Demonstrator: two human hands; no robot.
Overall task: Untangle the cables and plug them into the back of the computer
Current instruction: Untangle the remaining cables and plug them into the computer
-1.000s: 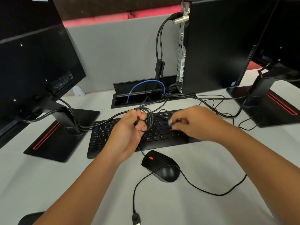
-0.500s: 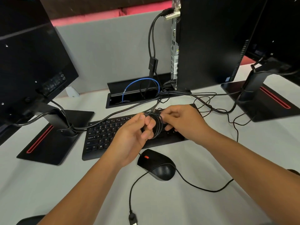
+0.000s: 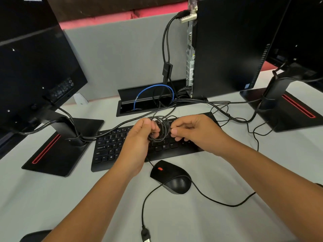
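A tangled coil of thin black cable (image 3: pixel 161 127) hangs between my two hands above the black keyboard (image 3: pixel 111 147). My left hand (image 3: pixel 138 138) grips the coil's left side with curled fingers. My right hand (image 3: pixel 192 131) pinches strands on its right side. The black computer tower (image 3: pixel 227 46) stands upright at the back right, its port panel (image 3: pixel 190 55) facing left with two black cables plugged in at the top. The black mouse (image 3: pixel 172 178) lies in front of the keyboard; its cable loops to a loose USB plug (image 3: pixel 146 235) at the near edge.
A monitor on a stand (image 3: pixel 57 147) is at the left, another stand (image 3: pixel 286 109) at the right. An open cable hatch (image 3: pixel 148 100) with a blue cable sits behind the keyboard. More black cables (image 3: pixel 227 110) run across the desk to the right.
My right hand has moved left from the keyboard to the coil and taken hold of its strands. The left hand still grips the coil.
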